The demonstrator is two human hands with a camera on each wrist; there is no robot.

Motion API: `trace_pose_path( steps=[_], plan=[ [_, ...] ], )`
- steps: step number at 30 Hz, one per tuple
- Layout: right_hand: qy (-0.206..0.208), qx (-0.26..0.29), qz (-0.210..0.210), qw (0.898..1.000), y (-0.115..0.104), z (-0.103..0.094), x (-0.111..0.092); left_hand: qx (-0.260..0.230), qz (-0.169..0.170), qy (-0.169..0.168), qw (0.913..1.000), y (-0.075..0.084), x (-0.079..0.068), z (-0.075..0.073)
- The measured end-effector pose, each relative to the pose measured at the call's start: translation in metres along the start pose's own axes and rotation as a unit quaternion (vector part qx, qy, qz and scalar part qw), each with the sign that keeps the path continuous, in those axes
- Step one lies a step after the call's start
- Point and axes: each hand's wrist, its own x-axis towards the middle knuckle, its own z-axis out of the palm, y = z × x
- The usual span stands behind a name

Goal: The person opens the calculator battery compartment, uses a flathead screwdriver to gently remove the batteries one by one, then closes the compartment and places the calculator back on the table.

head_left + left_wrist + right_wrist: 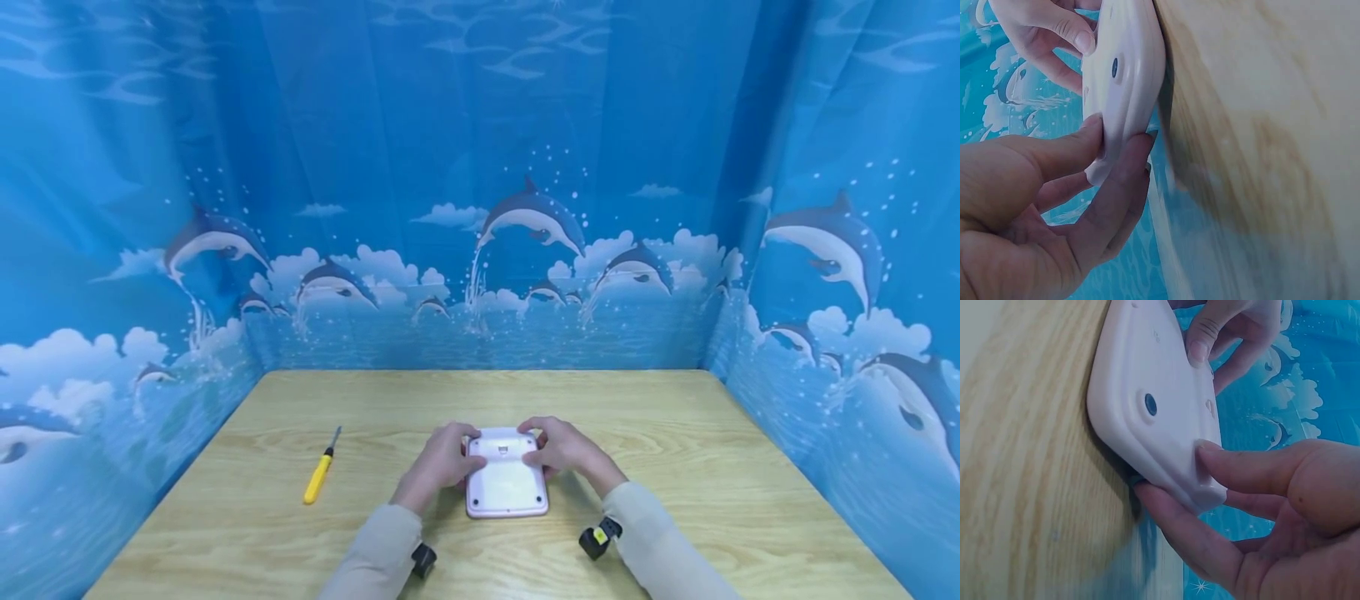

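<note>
A pale pink, flat device point(507, 487), shaped like a desk calculator, lies with its underside up. Dark round feet mark its corners, and a small cover with a catch point(503, 450) shows near its far end. My left hand point(441, 458) holds the far left side, thumb on the underside and fingers round the edge. On the opposite side my right hand point(566, 450) has the same kind of grip. In the right wrist view, a dark gap shows between the device point(1147, 369) and the table by the right fingertips.
A screwdriver point(319, 477) with a yellow handle lies on the wooden table point(645, 417) to the left, its tip pointing away. Blue curtains point(480, 125) with dolphins stand round the back and sides. Black wrist cameras sit at both cuffs.
</note>
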Motion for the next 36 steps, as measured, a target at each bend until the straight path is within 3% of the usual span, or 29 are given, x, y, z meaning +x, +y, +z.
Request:
trace_pose_path(
  steps=[23, 36],
  plan=[
    [-0.009, -0.023, 0.001, 1.0, 0.0, -0.004, 0.004, -0.022, -0.048, -0.027, 0.9983, 0.005, 0.001, 0.0],
    [-0.025, -0.023, 0.014, 0.999, 0.003, -0.003, 0.006, -0.045, -0.023, -0.05, 0.9975, -0.007, 0.002, -0.003]
  ],
)
